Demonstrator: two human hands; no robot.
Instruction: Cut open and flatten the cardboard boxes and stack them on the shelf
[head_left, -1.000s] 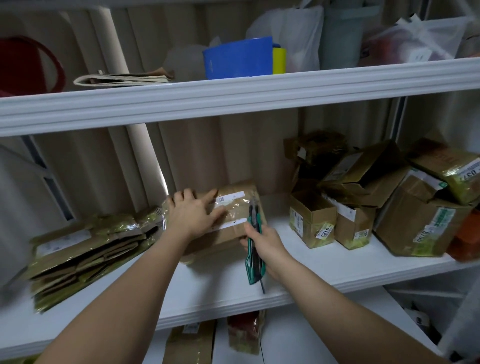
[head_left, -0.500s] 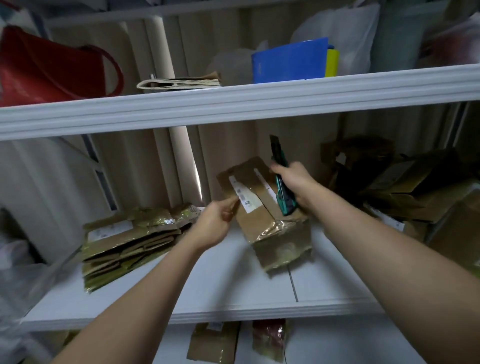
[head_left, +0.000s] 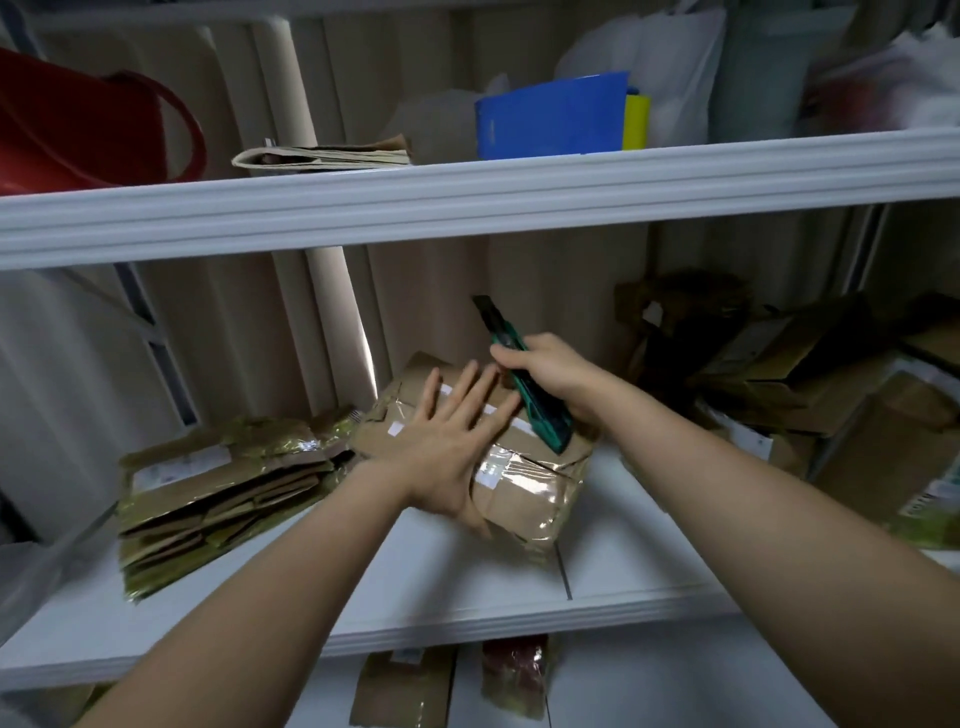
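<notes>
Left hand (head_left: 451, 451): flat, fingers spread, pressing the cardboard box (head_left: 519, 488) on the shelf (head_left: 311, 613).
Right hand (head_left: 550, 370): gripping green utility knife (head_left: 524, 379).

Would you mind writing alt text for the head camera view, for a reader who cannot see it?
A person's left hand presses flat on a taped cardboard box lying on a white shelf, while the right hand grips a green utility knife. Flattened boxes are stacked to the left; unopened boxes sit right.
</notes>
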